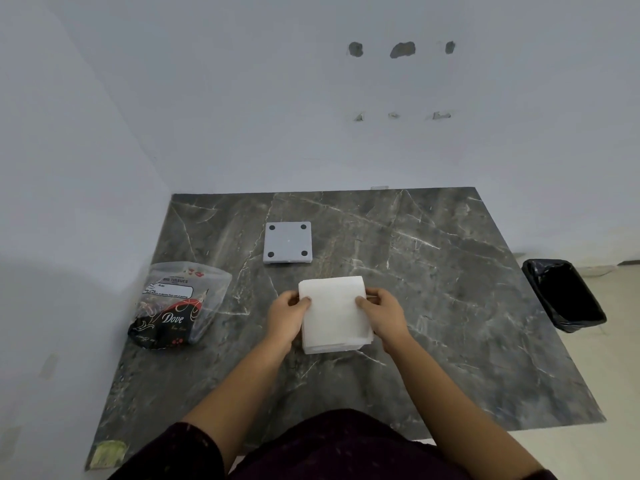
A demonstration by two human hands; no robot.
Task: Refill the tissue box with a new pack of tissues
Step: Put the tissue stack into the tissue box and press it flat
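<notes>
A white stack of tissues (334, 315) lies on the dark marble table (450, 289) near the middle. My left hand (285, 317) grips its left side and my right hand (381, 315) grips its right side, thumbs pressed on top. Beyond the stack sits a grey square tissue box part (287, 242) with a black round pad at each corner, lying flat. To the left lies the plastic tissue pack wrapper (180, 306), clear on top and black and red below, looking mostly emptied.
A black-lined waste bin (564, 294) stands on the floor beside the table's right edge. White walls close the table's left and far sides. A yellowish patch (107, 453) marks the near left corner.
</notes>
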